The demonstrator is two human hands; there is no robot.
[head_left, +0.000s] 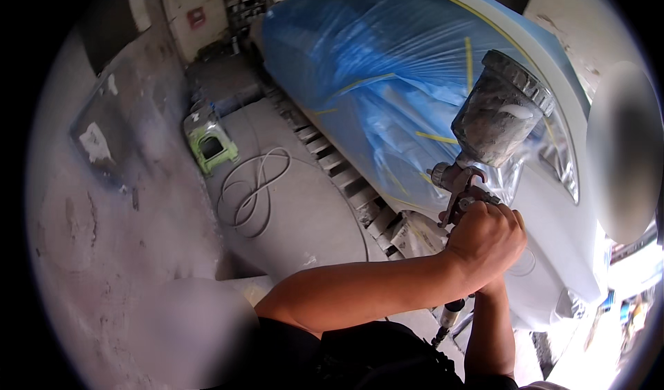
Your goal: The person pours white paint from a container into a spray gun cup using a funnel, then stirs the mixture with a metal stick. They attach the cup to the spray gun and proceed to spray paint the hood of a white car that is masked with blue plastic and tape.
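A spray gun [465, 191] with a grimy metal cup [499, 106] on top is held up in front of a vehicle body. My left hand [487, 241] is closed around its upper part near the knobs, its forearm crossing from the lower left. My right hand [492, 286] is underneath, at the gun's handle, its fingers hidden by my left hand. A cylindrical fitting [451, 314] hangs below. The white body panel [553, 245] behind the gun is partly covered by blue plastic sheeting [360, 113] with yellow tape.
Slatted wood [332, 165] runs along the vehicle's lower edge. On the grey floor [297, 224] lie a looped hose [270, 156] and a green item [218, 151]. A stained wall or panel [90, 238] bounds the left; a shelf [238, 6] stands at the back.
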